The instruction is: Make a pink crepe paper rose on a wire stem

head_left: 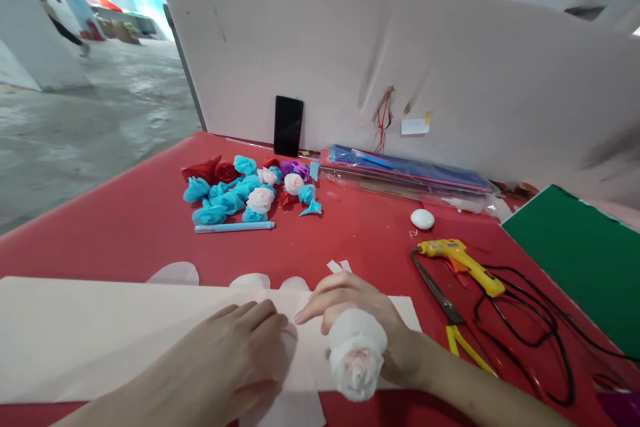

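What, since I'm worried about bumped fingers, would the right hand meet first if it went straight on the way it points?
Probably the left hand, which lies just ahead of the right hand; depth is unclear, so the right might pass above it.

The paper flower (357,357), white with a pale pink, ruffled heart, faced upward in front of the right hand (363,297). Beneath, a long pale paper sheet (125,320) lay flat across the red worktop (350,230), partly covered by both forearms.

paper rose (358,356): white-pink | glue gun (464,261): yellow-orange | table (350,233): red
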Demonstrator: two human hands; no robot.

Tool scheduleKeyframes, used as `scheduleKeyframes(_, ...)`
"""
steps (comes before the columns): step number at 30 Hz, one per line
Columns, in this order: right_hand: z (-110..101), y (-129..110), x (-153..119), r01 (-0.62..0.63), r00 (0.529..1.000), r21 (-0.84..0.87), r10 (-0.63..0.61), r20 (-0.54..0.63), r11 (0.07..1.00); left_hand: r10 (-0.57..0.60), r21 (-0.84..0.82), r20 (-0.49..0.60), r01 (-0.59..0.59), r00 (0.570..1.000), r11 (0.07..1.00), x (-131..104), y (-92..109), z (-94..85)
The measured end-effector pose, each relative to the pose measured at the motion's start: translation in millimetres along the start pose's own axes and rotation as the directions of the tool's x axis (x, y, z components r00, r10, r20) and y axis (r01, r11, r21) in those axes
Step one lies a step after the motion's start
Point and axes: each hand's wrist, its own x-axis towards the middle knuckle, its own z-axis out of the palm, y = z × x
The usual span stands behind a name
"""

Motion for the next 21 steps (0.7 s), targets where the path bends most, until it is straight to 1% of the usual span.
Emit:
scheduleKeyframes(2, 2.7, 2.7, -1.7, -0.001, 1.000, 0.022, 0.000, 0.017, 1.000, -0.011, -0.063, 0.066, 0.015, 0.998, 0.998, 2.0, -0.1, 1.6)
scheduleKeyframes(4, 4.6, 3.4, -2.9, -0.026, 0.999, 0.044, 0.025, 0.033, 0.999, -0.024, -0.134, 0.073, 0.033, 0.997, 0.990, 3.1, -2.6, 2.3)
scheduleKeyframes(8, 4.1, -1.4, -3.5, -0.193, 0.981, 0.133, 0.189, 0.041, 0.972, -0.015, -0.236, 0.069, 0.030, 0.998, 0.971, 4.0, -8.1, -0.5)
scheduleKeyframes(10, 2.3, -4.0, -3.0, -0.235, 0.972, 0.171, 0.230, 0.046, 0.957, -0.036, -0.283, 0.101, 0.064, 0.994, 0.957, 4.5, -8.9, -4.4)
scheduleKeyframes(13, 0.2, -5.1, -2.0, -0.252, 0.968, 0.190, 0.246, 0.054, 0.949, -0.078, -0.342, 0.148, 0.125, 0.986, 0.931, 5.5, -7.9, -11.9)
scheduleKeyframes(15, -0.1, -4.7, -1.6, -0.257, 0.966, 0.186, 0.253, 0.050, 0.948, -0.064, -0.358, 0.149, 0.114, 0.987, 0.927, 6.0, -6.9, -16.5)
scheduleKeyframes(17, 0.1, -4.7, -1.5, -0.255, 0.967, 0.176, 0.250, 0.047, 0.951, -0.024, -0.371, 0.143, 0.076, 0.989, 0.926, 6.1, -6.5, -19.2)
scheduleKeyframes(19, 0.5, -5.1, -1.6, -0.262, 0.965, 0.170, 0.257, 0.051, 0.950, -0.003, -0.412, 0.140, 0.061, 0.990, 0.909, 5.9, -7.1, -18.7)
scheduleKeyframes(21, 1.3, -5.5, -2.0, -0.278, 0.960, 0.171, 0.273, 0.055, 0.945, -0.030, -0.472, 0.131, 0.089, 0.991, 0.877, 5.4, -9.0, -14.6)
